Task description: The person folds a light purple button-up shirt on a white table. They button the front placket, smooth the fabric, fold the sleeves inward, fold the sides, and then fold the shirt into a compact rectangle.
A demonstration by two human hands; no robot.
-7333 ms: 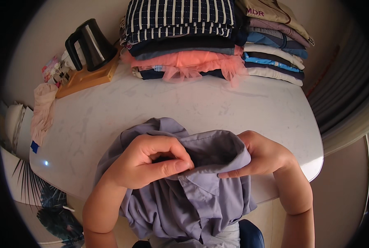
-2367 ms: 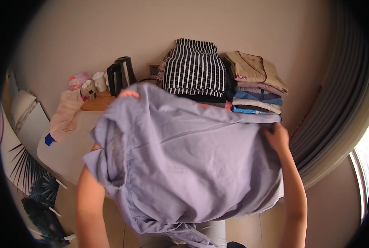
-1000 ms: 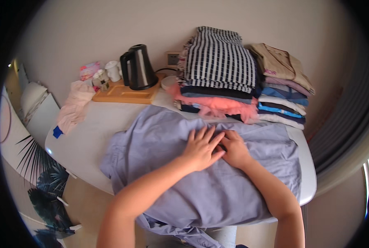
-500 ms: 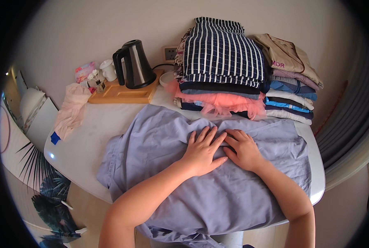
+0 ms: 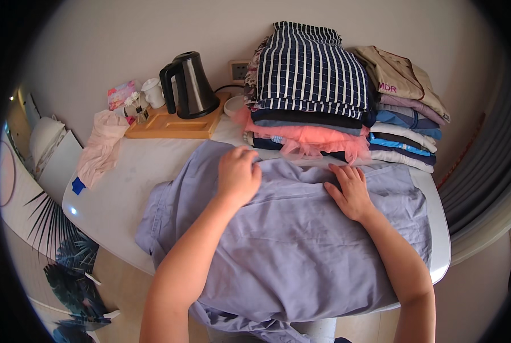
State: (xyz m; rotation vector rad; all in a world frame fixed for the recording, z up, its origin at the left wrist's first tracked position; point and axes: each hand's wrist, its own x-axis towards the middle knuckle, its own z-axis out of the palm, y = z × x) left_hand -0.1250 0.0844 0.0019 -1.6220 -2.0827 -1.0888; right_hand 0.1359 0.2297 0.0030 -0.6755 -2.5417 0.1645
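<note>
A wrinkled lavender-grey garment [image 5: 301, 246], which looks like a shirt, lies spread over the white table. Part of it hangs past the near edge. My left hand [image 5: 238, 178] rests by its far edge, left of the middle, with fingers loosely bent and thumb a little apart. Farther right, my right hand [image 5: 351, 193] lies on the cloth along the same edge, fingers stretched out and thumb spread. Neither hand visibly grips the fabric.
Behind the garment stand a tall stack of folded clothes [image 5: 312, 74] and a lower stack [image 5: 407, 120]. A kettle [image 5: 192, 86] sits on a wooden tray [image 5: 169, 128] at the back left. Pale pink cloth [image 5: 102, 146] lies on the white table [image 5: 118, 200]. Grey curtains [image 5: 484, 154] hang at right.
My hands were close together at the middle of the garment and are now apart. The left has moved left and farther away; the right has shifted slightly right.
</note>
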